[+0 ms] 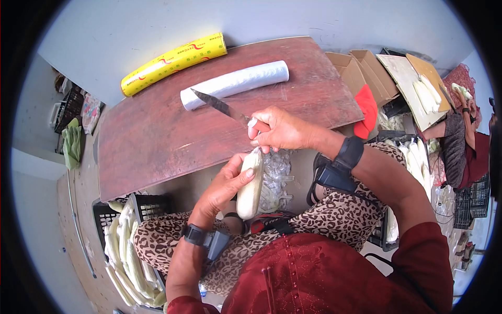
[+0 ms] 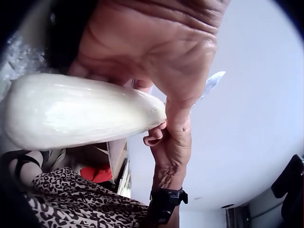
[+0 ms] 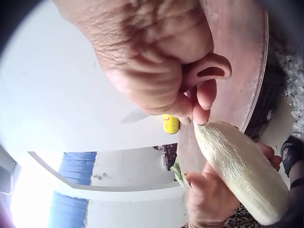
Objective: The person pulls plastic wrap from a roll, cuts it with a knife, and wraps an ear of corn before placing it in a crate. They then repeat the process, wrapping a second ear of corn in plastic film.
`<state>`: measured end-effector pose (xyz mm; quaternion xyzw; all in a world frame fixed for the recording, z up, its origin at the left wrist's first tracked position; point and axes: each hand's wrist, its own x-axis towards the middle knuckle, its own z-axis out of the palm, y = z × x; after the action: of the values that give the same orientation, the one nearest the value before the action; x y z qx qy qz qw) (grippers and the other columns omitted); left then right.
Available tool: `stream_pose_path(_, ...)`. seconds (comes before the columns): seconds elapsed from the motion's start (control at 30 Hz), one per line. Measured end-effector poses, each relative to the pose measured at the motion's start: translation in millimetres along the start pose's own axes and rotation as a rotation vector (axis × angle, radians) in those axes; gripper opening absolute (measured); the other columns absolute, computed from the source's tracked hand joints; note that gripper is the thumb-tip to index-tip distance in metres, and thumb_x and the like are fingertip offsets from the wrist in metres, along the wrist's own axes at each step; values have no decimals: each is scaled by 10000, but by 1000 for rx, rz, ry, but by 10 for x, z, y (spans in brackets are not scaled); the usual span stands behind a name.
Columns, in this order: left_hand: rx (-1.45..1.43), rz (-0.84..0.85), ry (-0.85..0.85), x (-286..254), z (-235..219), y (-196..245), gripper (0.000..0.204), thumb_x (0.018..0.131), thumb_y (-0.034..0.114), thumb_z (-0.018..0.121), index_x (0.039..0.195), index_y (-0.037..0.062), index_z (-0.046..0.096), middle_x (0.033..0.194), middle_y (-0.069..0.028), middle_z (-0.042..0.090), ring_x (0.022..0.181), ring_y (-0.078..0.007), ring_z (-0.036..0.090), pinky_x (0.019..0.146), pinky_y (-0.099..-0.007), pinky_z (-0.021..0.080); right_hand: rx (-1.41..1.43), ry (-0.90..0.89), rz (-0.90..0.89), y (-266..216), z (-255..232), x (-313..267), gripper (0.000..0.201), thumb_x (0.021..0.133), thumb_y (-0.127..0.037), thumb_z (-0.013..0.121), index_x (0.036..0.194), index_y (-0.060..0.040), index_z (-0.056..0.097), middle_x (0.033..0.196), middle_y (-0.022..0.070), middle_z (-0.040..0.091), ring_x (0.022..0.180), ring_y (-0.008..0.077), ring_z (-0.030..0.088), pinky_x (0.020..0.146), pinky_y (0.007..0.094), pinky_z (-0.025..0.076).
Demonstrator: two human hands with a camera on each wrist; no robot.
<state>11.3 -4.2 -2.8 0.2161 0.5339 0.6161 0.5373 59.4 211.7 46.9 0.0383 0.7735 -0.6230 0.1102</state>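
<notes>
A pale, film-wrapped, elongated vegetable (image 1: 250,189) points its narrow end up toward the table edge. The left hand (image 1: 226,184) grips it from the side, thumb across its surface. The right hand (image 1: 280,128) holds a knife by its reddish handle, the blade (image 1: 218,104) pointing up and left, while its fingertips touch the vegetable's narrow tip. In the left wrist view the vegetable (image 2: 80,111) lies across the left hand (image 2: 152,52). The right wrist view shows the right hand (image 3: 156,61) at the tip of the vegetable (image 3: 242,171), with the handle's looped end in its curled fingers.
On the reddish table (image 1: 157,141) lie a clear film roll (image 1: 240,83) and a yellow roll (image 1: 175,63). Crates of pale vegetables (image 1: 128,256) stand at both sides. Crumpled plastic (image 1: 277,178) lies below the table edge. Cardboard boxes (image 1: 361,76) and another person (image 1: 465,136) are at the right.
</notes>
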Motion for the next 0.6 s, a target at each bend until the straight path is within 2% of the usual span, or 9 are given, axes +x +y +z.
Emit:
stream_pose_path(0.03, 65, 2, 0, 21, -10, -17, 501, 911, 343, 622, 1292, 64, 456, 1076, -58, 590, 926, -133, 590, 813, -299, 497, -18, -1, 19, -6, 17, -4, 109, 850, -66, 642, 881, -18, 551, 672, -5, 561, 574, 73, 580, 488, 228, 457)
stream_pose_path(0.13, 22, -147, 7, -16, 25, 51, 461, 927, 339, 596, 1272, 56, 477, 1043, -48, 598, 890, -124, 591, 785, -294, 501, -80, -6, 50, -31, 31, -26, 101, 845, -61, 642, 871, -20, 553, 677, -8, 556, 583, 76, 580, 492, 234, 460)
stream_pose_path(0.23, -21, -143, -4, -14, -9, 6, 421, 942, 339, 566, 1241, 48, 502, 1012, -45, 609, 857, -121, 599, 773, -297, 504, -83, -9, 50, -42, 31, -31, 96, 837, -53, 642, 863, -19, 556, 674, -9, 550, 585, 78, 582, 499, 235, 462)
stream_pose_path(0.33, -82, -52, 9, 2, 13, -24, 417, 948, 333, 549, 1247, 51, 480, 998, -53, 612, 840, -139, 609, 767, -304, 511, -60, -8, 25, -28, 42, -37, 96, 830, -46, 644, 856, -15, 557, 674, -8, 545, 581, 80, 581, 506, 236, 464)
stream_pose_path(0.43, -190, -29, -22, 29, -4, -38, 413, 954, 334, 533, 1249, 57, 455, 1019, -58, 607, 858, -160, 614, 774, -318, 515, -35, -10, -21, 10, 60, -21, 101, 827, -45, 647, 857, -12, 557, 681, -9, 542, 582, 82, 578, 518, 240, 470)
stream_pose_path(0.53, -248, -15, -55, 14, 53, 18, 428, 930, 318, 588, 1246, 72, 435, 1014, -51, 604, 868, -180, 619, 783, -328, 517, -34, 3, -41, 55, 92, -1, 105, 825, -48, 652, 866, -11, 563, 685, -13, 531, 594, 81, 575, 533, 247, 477)
stream_pose_path(0.6, -92, 29, -31, 1, 84, 18, 411, 906, 281, 636, 1220, 80, 462, 1009, -31, 603, 874, -160, 610, 788, -314, 509, -49, 17, -37, 70, 113, 18, 108, 823, -49, 655, 870, -11, 565, 689, -15, 525, 604, 79, 572, 542, 252, 482)
